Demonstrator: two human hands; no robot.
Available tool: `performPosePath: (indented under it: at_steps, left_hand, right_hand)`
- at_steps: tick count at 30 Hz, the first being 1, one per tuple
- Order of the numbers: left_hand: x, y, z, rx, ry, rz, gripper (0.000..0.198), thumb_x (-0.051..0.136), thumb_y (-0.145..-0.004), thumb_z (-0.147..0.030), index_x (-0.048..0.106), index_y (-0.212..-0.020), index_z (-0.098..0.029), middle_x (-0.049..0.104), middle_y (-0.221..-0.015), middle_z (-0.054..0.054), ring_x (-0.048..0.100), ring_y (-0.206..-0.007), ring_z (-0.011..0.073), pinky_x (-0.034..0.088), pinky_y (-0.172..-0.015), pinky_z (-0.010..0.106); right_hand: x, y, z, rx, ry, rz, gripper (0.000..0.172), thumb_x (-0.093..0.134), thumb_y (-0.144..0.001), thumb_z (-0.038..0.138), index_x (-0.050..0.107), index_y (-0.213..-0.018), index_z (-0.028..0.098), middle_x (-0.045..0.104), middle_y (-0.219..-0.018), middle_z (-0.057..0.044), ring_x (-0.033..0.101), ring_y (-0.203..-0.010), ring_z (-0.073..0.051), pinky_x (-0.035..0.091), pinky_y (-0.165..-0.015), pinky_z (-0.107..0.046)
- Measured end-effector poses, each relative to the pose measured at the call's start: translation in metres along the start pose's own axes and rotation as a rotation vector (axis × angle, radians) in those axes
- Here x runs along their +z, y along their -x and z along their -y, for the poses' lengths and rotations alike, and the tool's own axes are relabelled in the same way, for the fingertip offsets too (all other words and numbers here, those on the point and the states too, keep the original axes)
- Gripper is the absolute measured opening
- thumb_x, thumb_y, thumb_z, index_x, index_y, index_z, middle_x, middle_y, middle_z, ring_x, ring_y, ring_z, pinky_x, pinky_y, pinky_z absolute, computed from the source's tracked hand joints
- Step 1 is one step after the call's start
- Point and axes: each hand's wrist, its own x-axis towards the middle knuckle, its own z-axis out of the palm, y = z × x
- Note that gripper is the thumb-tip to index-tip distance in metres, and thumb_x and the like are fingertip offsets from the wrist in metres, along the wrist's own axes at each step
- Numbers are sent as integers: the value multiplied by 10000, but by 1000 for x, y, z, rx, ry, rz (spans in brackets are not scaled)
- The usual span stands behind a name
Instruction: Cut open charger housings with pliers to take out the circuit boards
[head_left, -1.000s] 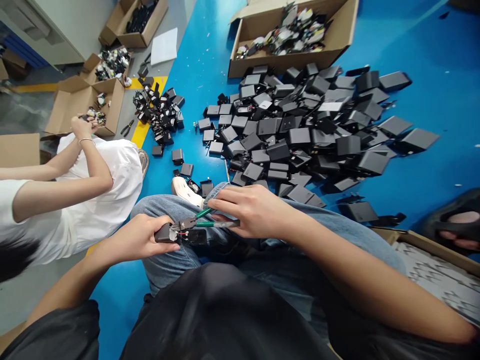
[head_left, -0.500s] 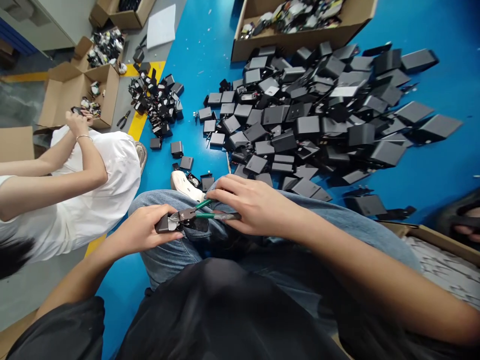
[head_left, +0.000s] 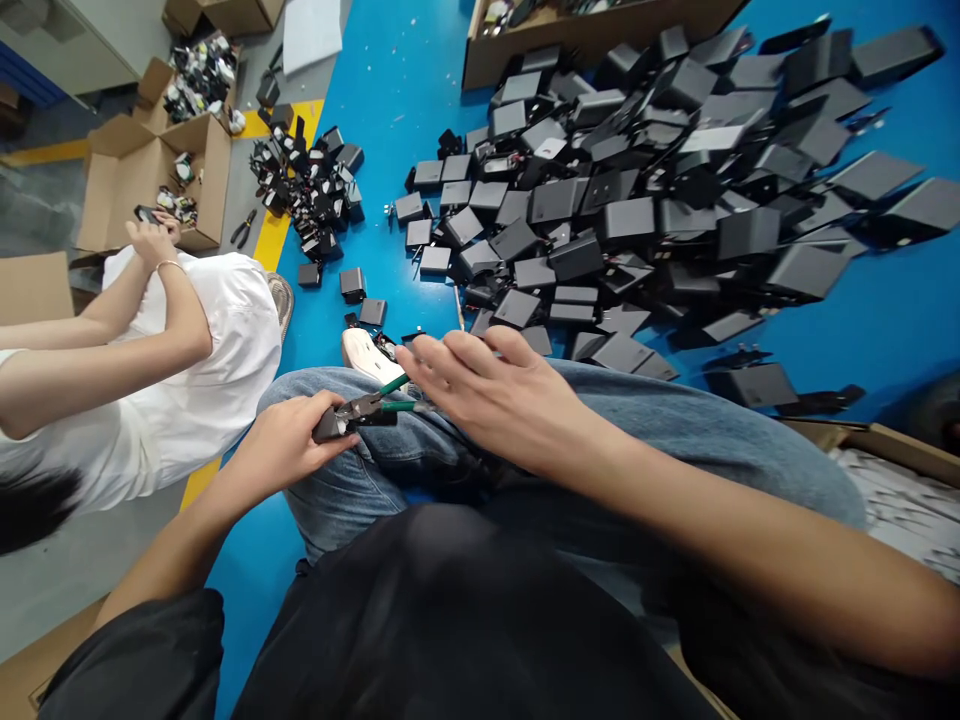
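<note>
I sit on the floor with my jeans-clad legs in front of me. My left hand (head_left: 289, 445) is closed round a small black adapter case (head_left: 328, 425) above my left thigh. My right hand (head_left: 491, 385) holds green-handled pliers (head_left: 379, 405), whose jaws bite into the end of that case. Its fingers are stretched over the handles, and the grip beneath them is partly hidden. A big heap of black adapter cases (head_left: 637, 190) lies on the blue floor just beyond my knees.
A person in white (head_left: 150, 350) sits at my left, hands near an open cardboard box (head_left: 142, 185). A smaller heap of black parts (head_left: 311, 195) and loose pliers (head_left: 241, 230) lie nearby. Another box (head_left: 570, 40) stands behind the big heap. A carton edge (head_left: 892, 440) sits at right.
Both hands and the pliers have risen a little in view as my head tipped down. My right fingers have straightened out over the handles. The case stays in my left hand.
</note>
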Motion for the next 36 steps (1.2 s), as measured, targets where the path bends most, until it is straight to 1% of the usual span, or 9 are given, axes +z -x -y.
performPosePath:
  at_steps: [5,10,16,22,27,29,32,34,36]
  left_hand:
    - [2,-2,1,-24,70,84,381,574,-846,-537,566,-1036,-207,665,-781,15,626,-705,210,355,-588,268]
    - [3,3,-1,-34,168,122,423,565,-833,-583,575,-1020,-203,597,-663,-28,565,-585,156,339,-545,243]
    - [7,4,0,-62,228,105,453,576,-820,-589,572,-1053,-201,589,-662,-43,538,-578,134,351,-554,234]
    - [10,2,7,-126,236,138,479,573,-807,-599,571,-1079,-204,560,-615,-58,507,-550,128,334,-541,233]
    - [5,6,10,-112,292,251,423,566,-805,-588,592,-987,-207,551,-600,-57,499,-563,130,313,-520,229]
    - [3,9,12,-121,292,275,412,567,-803,-590,594,-953,-207,554,-595,-54,502,-564,135,315,-518,231]
    - [1,17,22,-194,294,268,423,567,-806,-597,587,-981,-212,550,-591,-56,492,-541,135,332,-509,230]
    - [2,25,31,-221,308,213,425,571,-815,-583,579,-1033,-218,591,-655,-45,509,-562,135,361,-524,231]
    - [6,33,36,-194,327,127,440,595,-814,-556,568,-1104,-226,650,-781,-21,553,-628,143,402,-569,236]
  right_hand:
    - [6,-3,6,-5,-89,115,479,281,-897,0,486,-1325,63,589,-1223,-162,522,-887,-224,377,-606,-330]
    - [10,-3,10,62,-127,159,487,307,-877,8,463,-1339,12,538,-1332,-219,573,-927,-239,445,-629,-314]
    - [16,-6,8,125,-237,283,450,332,-874,46,483,-1298,36,268,-1522,-262,615,-894,-227,389,-509,-286]
    - [36,-14,10,99,-278,316,328,332,-922,93,575,-1142,84,522,-1211,-215,607,-784,-192,309,-492,-263]
    - [45,-13,17,33,-370,332,387,373,-906,64,516,-1264,98,619,-980,-143,602,-847,-221,317,-557,-282]
    - [50,-11,11,57,-416,369,436,381,-898,55,484,-1317,113,630,-986,-136,602,-860,-219,328,-583,-282]
    - [56,-9,-13,208,-420,418,482,371,-911,78,418,-1389,118,621,-1045,-155,600,-863,-218,336,-596,-274]
    - [55,-9,-26,280,-415,365,493,366,-934,134,367,-1427,119,607,-1080,-163,590,-841,-212,346,-608,-274]
    - [51,-10,-27,219,-449,247,503,359,-950,187,331,-1451,140,593,-1104,-152,573,-825,-201,366,-635,-280]
